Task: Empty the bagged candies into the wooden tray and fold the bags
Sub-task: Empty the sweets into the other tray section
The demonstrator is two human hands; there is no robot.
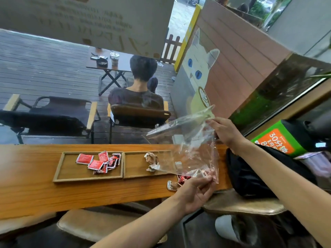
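Observation:
A clear plastic bag (195,145) hangs in the air above the right end of the wooden counter. My right hand (223,130) pinches its upper edge, and my left hand (198,191) grips its lower corner. The left wooden tray (59,169) holds several red candy packets (100,161). In the right wooden tray (134,173) lie a few pale wrapped candies (152,161). A few red and pale candies (179,181) lie loose on the counter just below the bag, beside the right tray.
The wooden counter (35,192) runs left to right. A black bag (250,176) sits at its right end, next to a green and orange box (279,140). Beige stools (93,228) stand below. Beyond the counter a person (138,86) sits in a chair facing away.

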